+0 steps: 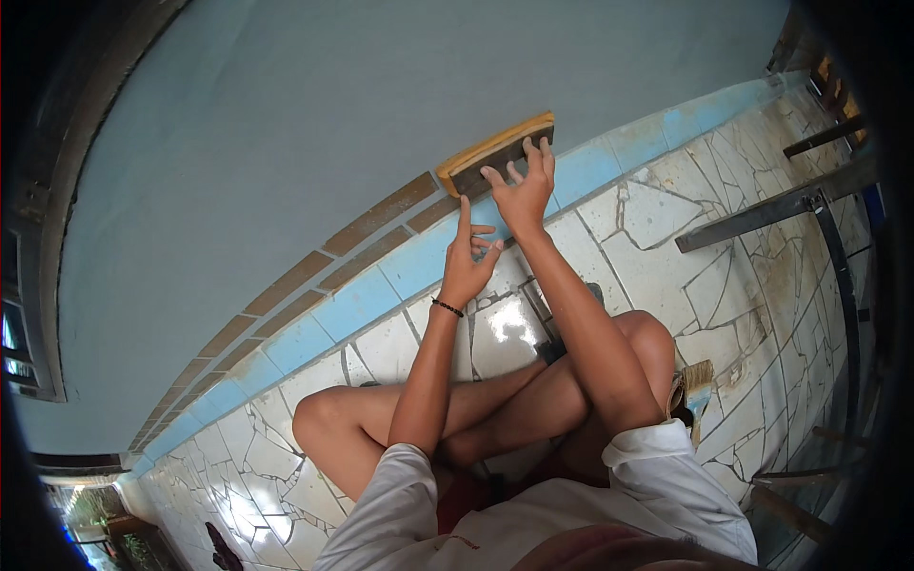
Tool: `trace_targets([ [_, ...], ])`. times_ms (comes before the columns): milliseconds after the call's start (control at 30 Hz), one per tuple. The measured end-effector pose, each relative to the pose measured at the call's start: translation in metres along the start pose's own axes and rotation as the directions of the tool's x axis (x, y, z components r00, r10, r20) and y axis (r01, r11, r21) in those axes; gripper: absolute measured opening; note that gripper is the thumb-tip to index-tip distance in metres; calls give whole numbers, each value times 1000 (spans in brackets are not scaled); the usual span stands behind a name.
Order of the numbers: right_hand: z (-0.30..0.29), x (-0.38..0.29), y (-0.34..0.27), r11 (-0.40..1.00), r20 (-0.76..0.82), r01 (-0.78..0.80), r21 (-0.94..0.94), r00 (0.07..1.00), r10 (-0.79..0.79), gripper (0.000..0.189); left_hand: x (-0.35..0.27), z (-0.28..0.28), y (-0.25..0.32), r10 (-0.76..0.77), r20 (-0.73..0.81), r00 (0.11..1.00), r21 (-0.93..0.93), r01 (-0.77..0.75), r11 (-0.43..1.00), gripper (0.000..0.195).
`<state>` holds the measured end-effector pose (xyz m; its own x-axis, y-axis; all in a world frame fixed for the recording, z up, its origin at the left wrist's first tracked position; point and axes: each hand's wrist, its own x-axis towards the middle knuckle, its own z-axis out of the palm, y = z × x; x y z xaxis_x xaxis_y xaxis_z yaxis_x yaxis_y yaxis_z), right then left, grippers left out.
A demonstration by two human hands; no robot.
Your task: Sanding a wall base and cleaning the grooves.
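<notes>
A rectangular block [498, 155] with a yellow-orange rim and a dark brown face lies against the grey-blue wall [307, 107], just above the light-blue tile skirting [421, 261]. My right hand [527, 193] holds it there, fingers spread over its brown face. Below its lower left corner, my left hand [470, 260] points upward, index fingertip at that corner and the other fingers loosely curled, holding nothing. Two rows of brown brick-shaped rectangles [382, 213] run along the wall, leftward from the block. Whatever the block covers is hidden.
My crossed legs [500, 414] rest on the white broken-tile floor [400, 350]. A paintbrush [696, 385] stands in a container by my right knee. Dark furniture bars [750, 218] reach in from the right. A dark object [223, 546] lies at lower left.
</notes>
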<state>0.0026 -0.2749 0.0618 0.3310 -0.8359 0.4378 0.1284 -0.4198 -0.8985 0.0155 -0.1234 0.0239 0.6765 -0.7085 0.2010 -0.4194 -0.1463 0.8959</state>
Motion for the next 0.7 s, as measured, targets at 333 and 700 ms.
trace_targets([
  [333,5,-2,1,999,-49,13,30,999,-11,77,2,0,-1,0,34,999,16,-1,1000,104],
  [700,8,-5,-5,1000,-30,-1,4,1000,1,77,12,-7,3,-8,29,1000,-18,9,1000,104],
])
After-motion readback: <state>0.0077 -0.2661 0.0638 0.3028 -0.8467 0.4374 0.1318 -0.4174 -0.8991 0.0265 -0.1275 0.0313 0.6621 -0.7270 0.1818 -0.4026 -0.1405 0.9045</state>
